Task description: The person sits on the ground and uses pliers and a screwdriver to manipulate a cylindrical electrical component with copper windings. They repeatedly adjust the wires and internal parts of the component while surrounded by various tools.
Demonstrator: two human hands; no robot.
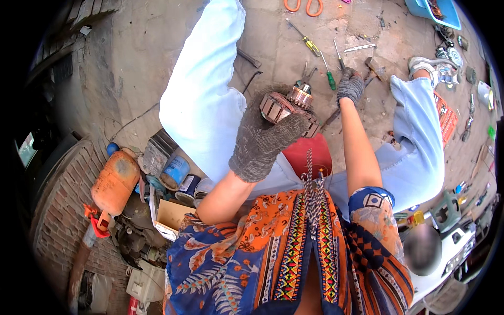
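My left hand [268, 136], in a dark grey knit glove, is closed around a motor armature [275, 106] with a copper commutator [300, 96]. The armature is held above the ground between my legs. My right hand [350, 87], gloved alike, is lowered to the ground with curled fingers at the dark handle of a screwdriver [341, 63]. Close by lie a green-handled screwdriver [331, 80], a yellow-handled screwdriver [311, 46] and a hammer [376, 69]. The fingertips of my right hand are partly hidden.
A red rounded object [310, 156] is between my thighs. Orange-handled scissors [304, 6] and a blue tub [436, 13] lie farther off. An orange tool tray [445, 118] is beyond my right leg. At left are an orange gas cylinder [116, 180], cans and a cardboard box [172, 216].
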